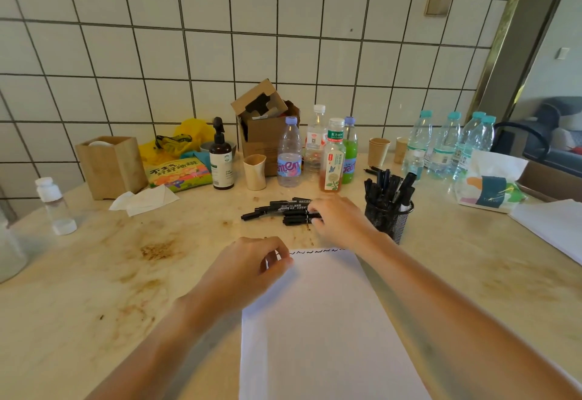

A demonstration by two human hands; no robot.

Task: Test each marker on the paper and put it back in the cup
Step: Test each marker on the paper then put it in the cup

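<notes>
Right hand point(338, 220): fingers curled onto the loose markers point(280, 210) — just left of the mesh cup point(389, 215).
Left hand point(252, 269): loosely curled, holding nothing — on the paper point(324, 321) corner, near the cup.

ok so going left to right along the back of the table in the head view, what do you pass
Small clear bottle → wooden box → snack bag → brown pump bottle → cream cup → orange tea bottle → paper cups → mesh cup of markers → tissue pack
</notes>
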